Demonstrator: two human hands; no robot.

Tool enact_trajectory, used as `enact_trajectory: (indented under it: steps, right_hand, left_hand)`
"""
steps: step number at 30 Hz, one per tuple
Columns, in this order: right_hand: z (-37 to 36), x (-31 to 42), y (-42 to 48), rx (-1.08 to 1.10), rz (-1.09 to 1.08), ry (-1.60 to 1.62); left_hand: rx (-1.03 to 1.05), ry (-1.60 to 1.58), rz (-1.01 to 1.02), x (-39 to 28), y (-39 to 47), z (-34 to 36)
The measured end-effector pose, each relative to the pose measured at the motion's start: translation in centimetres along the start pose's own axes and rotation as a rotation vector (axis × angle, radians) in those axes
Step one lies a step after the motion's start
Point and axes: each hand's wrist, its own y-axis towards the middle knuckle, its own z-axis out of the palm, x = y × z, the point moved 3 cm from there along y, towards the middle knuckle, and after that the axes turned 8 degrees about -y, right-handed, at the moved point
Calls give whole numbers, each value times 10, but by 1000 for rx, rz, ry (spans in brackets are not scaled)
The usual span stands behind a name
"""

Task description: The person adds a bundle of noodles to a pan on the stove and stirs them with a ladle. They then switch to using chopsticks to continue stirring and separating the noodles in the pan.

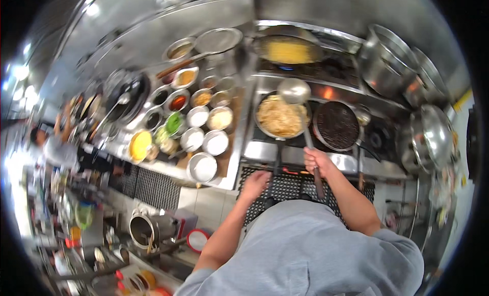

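My right hand (318, 162) grips the long handle of a metal ladle (294, 91). The ladle's bowl hangs over the upper right of a frying pan (277, 135) on the stove, and hides part of the pan's rim. Pale brown food, perhaps noodles (279, 116), fills this pan. Beside the pan's dark handle (279, 158) is my left hand (258, 184), blurred, its fingers partly curled; whether they close on the handle is unclear. To the right, a second pan (337, 126) holds a dark, glossy, bubbling liquid.
A wok (290, 47) with yellow contents sits over a blue flame behind. Left of the stove, a steel counter (233, 170) carries several bowls of seasonings and a strainer (218, 40). Large steel pots (387, 63) stand at right. Another person (61, 150) works far left.
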Motion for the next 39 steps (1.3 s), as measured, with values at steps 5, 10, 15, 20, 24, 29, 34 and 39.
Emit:
enact_trajectory:
  steps: [5,10,15,20,24,29,34,39]
  right_hand:
    - [53,-24,43,61,-107,-149]
    - [68,-13,52,30,-162,-369]
    - [53,9,31,25,-34,-848]
    - [2,28,30,-71,14,-959]
    - [-25,44,16,33,-53,-1148]
    - [-33,67,43,107,-96,-1184]
    - [-67,83,13,-32,-96,-1258]
    - [-81,73,8,-22,-80,-1152]
  left_hand:
    - [522,-276,-191,-77,-19,89]
    - [183,-36,77,-77,-4,79]
    - [-144,617,287,-90,-36,53]
    - [-277,723,282,-68,-28,45]
    - [-250,648,214,-48,-3,65]
    - [-248,660,160,-58,14,64]
    - [-263,712,-12,-97,4,101]
    - [-263,852,-86,-74,37,106]
